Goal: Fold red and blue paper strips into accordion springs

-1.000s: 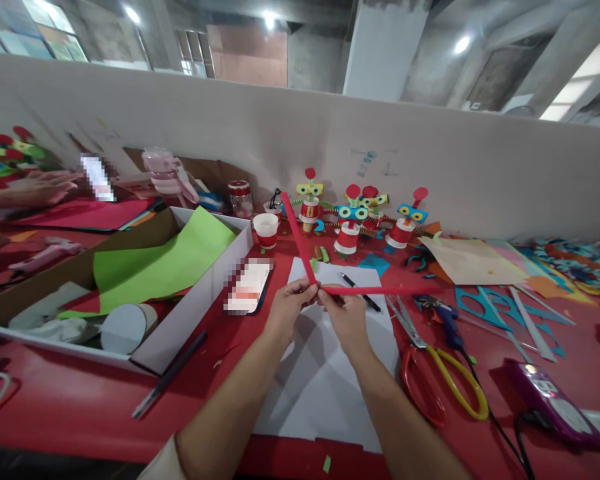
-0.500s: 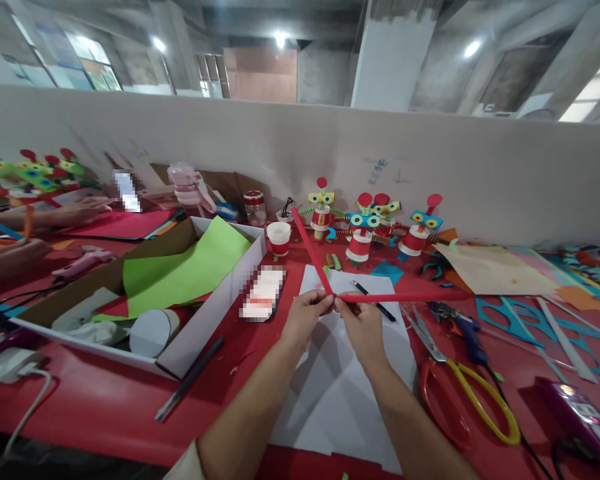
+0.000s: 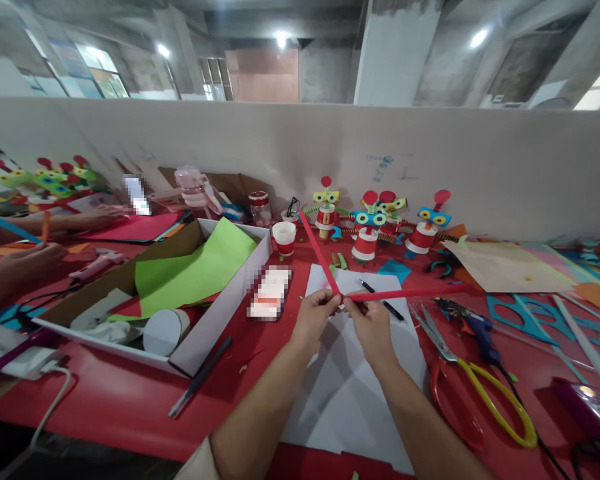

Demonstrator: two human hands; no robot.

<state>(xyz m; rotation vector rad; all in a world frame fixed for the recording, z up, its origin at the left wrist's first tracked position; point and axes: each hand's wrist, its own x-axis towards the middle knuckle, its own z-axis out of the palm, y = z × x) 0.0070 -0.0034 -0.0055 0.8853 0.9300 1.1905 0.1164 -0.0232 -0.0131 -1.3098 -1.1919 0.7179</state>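
Two red paper strips meet at a corner between my fingertips, above white paper (image 3: 360, 400). One red strip (image 3: 320, 252) slants up and away to the left; the other red strip (image 3: 420, 292) runs out to the right. My left hand (image 3: 314, 320) pinches the corner from the left side. Close against it, my right hand (image 3: 370, 327) pinches the same joint, its fingers under the right-hand strip. Fingertips cover the exact spot where the strips join. A black pen (image 3: 383, 300) lies on the paper just behind my right hand.
Red-and-yellow scissors (image 3: 447, 357) and a glue gun (image 3: 475, 327) lie at right. Left are a phone (image 3: 270, 293), a pen (image 3: 200, 377) and a box (image 3: 220, 300) with green paper. Paper-cup robots (image 3: 365, 243) stand behind. Another person's hands (image 3: 25, 263) hold strips at far left.
The whole view has shifted slightly, so things appear a little further right. Both my hands keep their pinch on the red strips. At far left, the other person's hands have moved slightly.
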